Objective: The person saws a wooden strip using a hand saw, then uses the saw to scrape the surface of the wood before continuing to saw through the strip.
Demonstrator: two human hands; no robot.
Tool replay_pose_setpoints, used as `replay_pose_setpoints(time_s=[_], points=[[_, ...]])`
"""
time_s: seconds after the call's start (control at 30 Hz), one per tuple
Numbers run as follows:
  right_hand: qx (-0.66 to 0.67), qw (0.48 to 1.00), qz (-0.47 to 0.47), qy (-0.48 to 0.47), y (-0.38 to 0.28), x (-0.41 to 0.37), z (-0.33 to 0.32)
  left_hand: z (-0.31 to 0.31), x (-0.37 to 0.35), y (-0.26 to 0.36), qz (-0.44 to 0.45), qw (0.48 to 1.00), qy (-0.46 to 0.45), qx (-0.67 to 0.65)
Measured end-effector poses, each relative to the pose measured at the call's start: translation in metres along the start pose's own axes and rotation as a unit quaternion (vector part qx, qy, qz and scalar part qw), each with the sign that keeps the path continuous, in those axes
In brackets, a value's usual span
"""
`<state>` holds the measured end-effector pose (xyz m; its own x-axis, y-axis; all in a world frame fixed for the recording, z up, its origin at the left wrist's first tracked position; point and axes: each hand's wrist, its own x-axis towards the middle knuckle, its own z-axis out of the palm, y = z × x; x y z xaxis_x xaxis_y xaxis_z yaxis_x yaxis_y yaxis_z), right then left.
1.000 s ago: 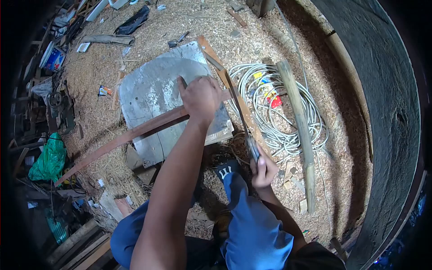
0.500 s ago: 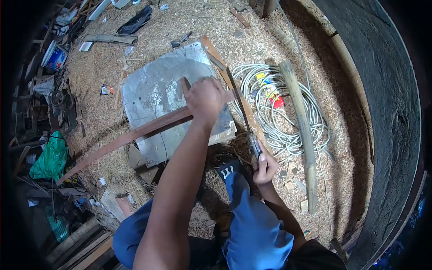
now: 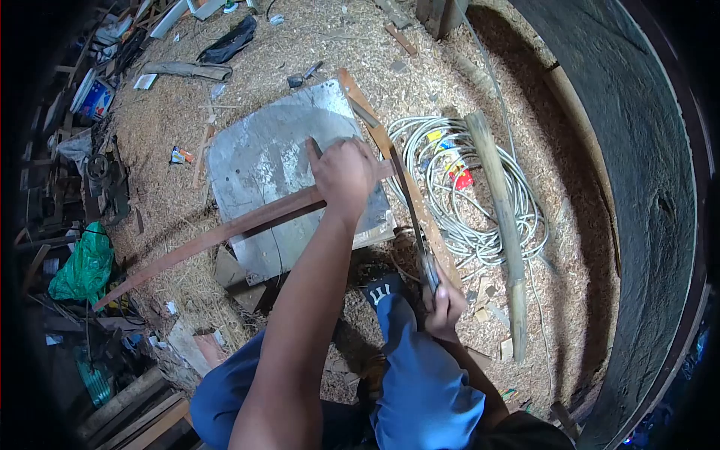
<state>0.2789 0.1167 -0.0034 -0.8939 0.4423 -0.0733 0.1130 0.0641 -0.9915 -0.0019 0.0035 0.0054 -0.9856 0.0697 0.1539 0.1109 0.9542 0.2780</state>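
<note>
My left hand presses down with its fingers wrapped over a long reddish-brown wooden strip. The strip lies slanted across a worn grey metal-faced board, its far left end reaching out past the board. In my right hand is the handle of a handsaw, held low beside my knee. The thin dark blade points away from me and crosses the strip's short right end, just right of my left hand. A lighter orange-brown wooden slat runs along the board's right edge, partly behind the blade.
A coil of pale cable lies to the right, with a wooden pole across it. Wood shavings cover the ground. A green plastic bag and piled scrap stand at the left; a large dark curved panel borders the right.
My right hand has drawn the saw back toward my body. The left hand keeps its hold on the strip, and the view has shifted slightly.
</note>
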Motion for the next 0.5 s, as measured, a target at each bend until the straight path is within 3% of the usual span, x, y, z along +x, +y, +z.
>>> replay_pose_setpoints(time_s=[0.1, 0.27, 0.5], points=[[-0.003, 1.0, -0.003, 0.019, -0.003, -0.009, -0.003, 0.003, -0.003, -0.002, -0.001, 1.0, -0.001, -0.018], [0.046, 0.999, -0.004, -0.003, 0.01, 0.04, 0.017, 0.007, -0.002, -0.003, 0.014, 0.999, 0.03, -0.005], [-0.014, 0.999, -0.007, 0.031, 0.006, -0.013, -0.001, 0.001, -0.003, -0.002, -0.006, 1.0, 0.008, -0.028]])
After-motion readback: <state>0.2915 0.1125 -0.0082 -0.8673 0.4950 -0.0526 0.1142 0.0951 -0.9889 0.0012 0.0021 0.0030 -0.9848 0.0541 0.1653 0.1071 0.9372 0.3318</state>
